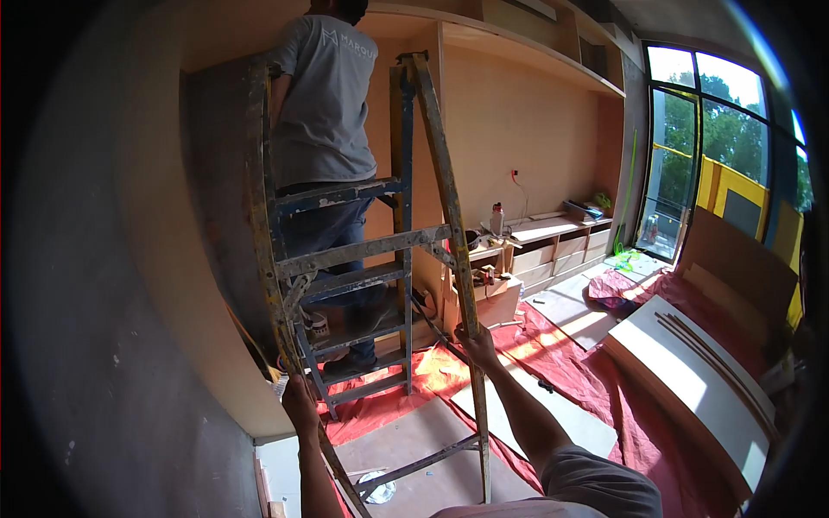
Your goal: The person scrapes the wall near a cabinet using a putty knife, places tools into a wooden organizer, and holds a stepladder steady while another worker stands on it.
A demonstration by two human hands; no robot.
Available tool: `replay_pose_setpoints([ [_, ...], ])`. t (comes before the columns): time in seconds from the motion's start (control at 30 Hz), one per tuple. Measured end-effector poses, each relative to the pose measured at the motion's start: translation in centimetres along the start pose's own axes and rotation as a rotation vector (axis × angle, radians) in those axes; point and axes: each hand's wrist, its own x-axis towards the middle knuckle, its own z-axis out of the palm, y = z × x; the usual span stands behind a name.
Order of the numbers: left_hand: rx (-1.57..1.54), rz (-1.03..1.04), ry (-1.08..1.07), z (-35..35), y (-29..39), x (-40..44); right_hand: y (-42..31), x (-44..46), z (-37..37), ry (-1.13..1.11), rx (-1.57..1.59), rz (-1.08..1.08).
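A worn, paint-spotted stepladder (pixel 363 249) stands upright in front of me. My left hand (pixel 300 404) is closed round its left rail, low down. Higher up, my right hand (pixel 477 345) grips the right rail with its fingers wrapped round it. On the far side of the ladder a person in a grey T-shirt (pixel 328 104) and jeans stands on a low step, back turned to me. That person's one visible hand is near the top of the left rail, partly hidden by it.
Red sheeting (pixel 635 406) and boards cover parts of the floor. Stacked white panels (pixel 682 371) lie at the right. Tools and a bottle (pixel 496 218) stand on the low wooden cabinet (pixel 553 229). A grey wall (pixel 112 285) is close on the left.
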Motion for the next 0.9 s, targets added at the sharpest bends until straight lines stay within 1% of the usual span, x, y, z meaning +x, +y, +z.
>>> replay_pose_setpoints([
  [0.07,-0.017,-0.063,0.051,0.1,-0.3,-0.1,-1.0,0.1,-0.3,0.0,-0.076,-0.063],
  [0.1,-0.014,-0.046,0.021,-0.3,-1.0,0.1,-1.4,0.1,-0.3,-0.005,-0.111,-0.095],
  [0.2,0.056,-0.05,0.002,-0.7,-2.0,0.5,-2.8,-0.2,-0.4,0.013,-0.088,0.025],
  [0.33,0.022,-0.036,0.042,-0.7,-3.0,0.8,-3.1,-0.2,-0.2,0.011,-0.031,0.011],
  [0.37,0.022,-0.058,0.04,-0.7,-2.8,0.8,-3.3,-0.1,-0.3,-0.009,-0.063,0.005],
  [0.5,0.076,-0.024,0.019,-0.6,-2.3,0.7,-3.8,-0.2,-0.6,-0.026,-0.025,0.071],
  [0.67,0.036,-0.024,0.015,-0.7,-3.0,1.0,-3.2,-0.1,-0.5,-0.03,-0.05,0.061],
  [0.8,-0.033,-0.078,0.017,-0.5,-1.5,0.4,-3.2,-0.1,-0.5,-0.026,-0.042,0.031],
  [0.9,-0.002,-0.052,0.016,-0.6,-1.4,0.4,-3.8,-0.2,-0.5,-0.033,-0.043,0.08],
])
